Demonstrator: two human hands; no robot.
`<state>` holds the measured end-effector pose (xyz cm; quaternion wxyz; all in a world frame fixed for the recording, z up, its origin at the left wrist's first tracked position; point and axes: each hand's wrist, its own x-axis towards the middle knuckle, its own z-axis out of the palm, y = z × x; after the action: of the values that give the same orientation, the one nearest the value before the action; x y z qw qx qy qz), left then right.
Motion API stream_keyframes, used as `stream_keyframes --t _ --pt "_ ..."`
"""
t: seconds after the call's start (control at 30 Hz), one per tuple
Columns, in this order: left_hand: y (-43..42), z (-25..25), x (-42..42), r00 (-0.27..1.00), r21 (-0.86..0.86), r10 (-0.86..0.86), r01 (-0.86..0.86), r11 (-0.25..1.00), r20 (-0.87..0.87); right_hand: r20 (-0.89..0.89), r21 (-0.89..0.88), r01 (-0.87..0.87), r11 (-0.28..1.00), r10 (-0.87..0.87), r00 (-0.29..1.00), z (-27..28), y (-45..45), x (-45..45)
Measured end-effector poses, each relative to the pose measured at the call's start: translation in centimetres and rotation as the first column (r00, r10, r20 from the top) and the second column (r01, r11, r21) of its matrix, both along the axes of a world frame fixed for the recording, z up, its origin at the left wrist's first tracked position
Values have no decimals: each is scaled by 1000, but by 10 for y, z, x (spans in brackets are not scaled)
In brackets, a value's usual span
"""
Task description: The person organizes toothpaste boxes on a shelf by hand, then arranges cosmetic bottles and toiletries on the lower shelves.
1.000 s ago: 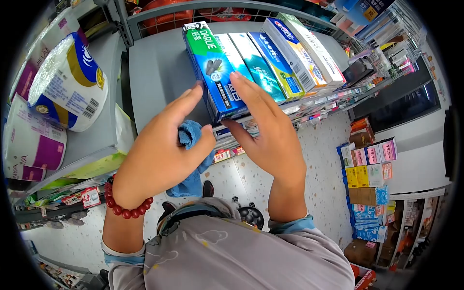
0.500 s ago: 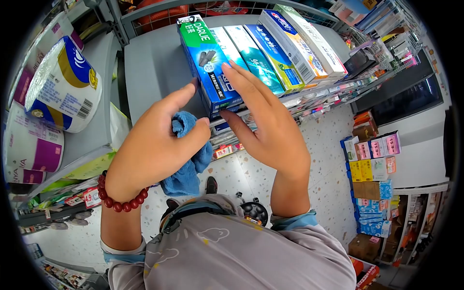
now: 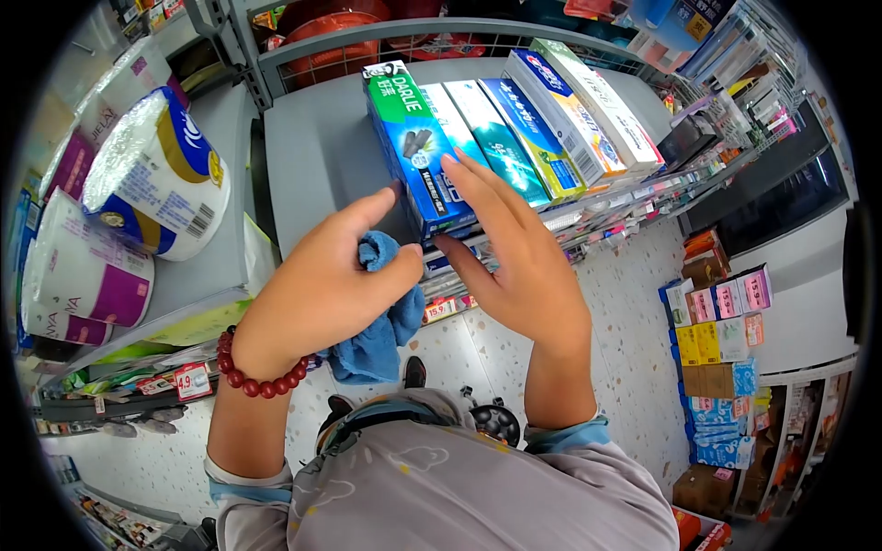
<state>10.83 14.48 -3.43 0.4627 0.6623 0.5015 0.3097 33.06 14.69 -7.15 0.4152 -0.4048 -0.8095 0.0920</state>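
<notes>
A green and blue Darlie toothpaste box (image 3: 418, 138) lies at the left end of a row of toothpaste boxes (image 3: 496, 138) on a grey shelf. My left hand (image 3: 322, 285) is closed around a blue cloth (image 3: 372, 335), which hangs below the palm. Its index finger and thumb tip are close to the left side and near end of the Darlie box. From the right, my right hand (image 3: 519, 253) grips the near end of that box, fingers over its top and thumb at its front face. A red bead bracelet (image 3: 262, 381) circles my left wrist.
Wrapped paper rolls (image 3: 170, 179) stand on a side shelf (image 3: 230, 138) at the left. A wire rail (image 3: 441, 32) borders the shelf's back. Stacked cartons (image 3: 717, 367) stand at the right on the speckled floor (image 3: 616, 367). A price tag (image 3: 191, 381) hangs at lower left.
The view has shifted, so the shelf and boxes appear a little lower and further right. Both hands keep nearly the same place at the Darlie box, and the cloth stays in my left hand.
</notes>
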Motion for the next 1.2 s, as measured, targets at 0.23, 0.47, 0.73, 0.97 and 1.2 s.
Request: stream_keyframes --t 0.23,0.47,0.73,0.97,1.2 --pt "1 -13 -4 987 -75 -68 80 994 148 53 9 52 999 -53 997 0 -2 3" --pt "-76 15 -59 991 375 -94 51 926 98 -36 241 86 967 -80 996 34 -33 -35" --pt "-179 47 -213 957 555 224 -290 780 185 130 399 -428 811 412 902 94 -63 -211" --pt "-198 49 -309 735 770 653 -519 370 182 368 540 -566 623 430 825 163 -62 -384" --pt "-174 31 -336 720 804 692 -442 397 54 414 695 -439 570 183 892 153 -33 -439"
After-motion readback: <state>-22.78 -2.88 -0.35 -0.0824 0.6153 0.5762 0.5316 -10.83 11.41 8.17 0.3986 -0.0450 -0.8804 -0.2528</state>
